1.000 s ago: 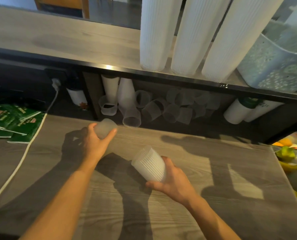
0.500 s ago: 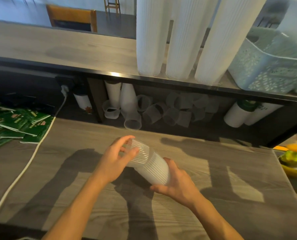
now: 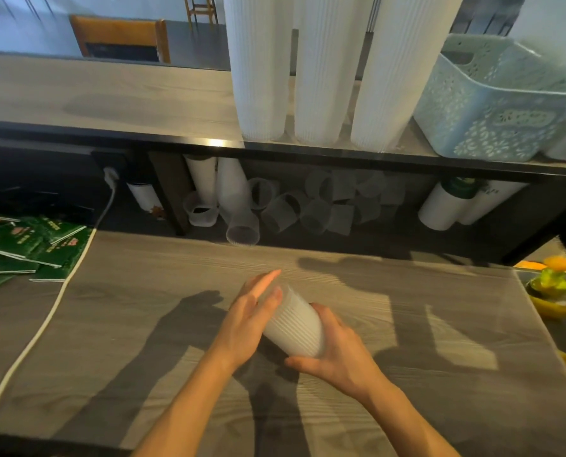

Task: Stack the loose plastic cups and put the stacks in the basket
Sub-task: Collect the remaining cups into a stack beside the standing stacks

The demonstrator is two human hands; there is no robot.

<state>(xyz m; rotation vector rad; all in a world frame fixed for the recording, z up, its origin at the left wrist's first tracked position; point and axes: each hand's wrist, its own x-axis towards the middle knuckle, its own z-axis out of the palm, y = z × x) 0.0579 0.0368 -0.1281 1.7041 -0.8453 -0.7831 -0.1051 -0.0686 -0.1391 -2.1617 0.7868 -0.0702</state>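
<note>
Our right hand (image 3: 336,354) grips the short cup stack (image 3: 293,326) at its base; our left hand (image 3: 247,319), fingers spread flat, presses its open end.

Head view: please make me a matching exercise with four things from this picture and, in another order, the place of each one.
Things:
1. short cup stack
2. basket
3. green packets
4. loose cups

Places:
A. under the shelf, lying on their sides
B. between both hands, above the table
C. upper shelf, far right
D. left edge of the table

Pairs: 1-B, 2-C, 3-D, 4-A
</note>
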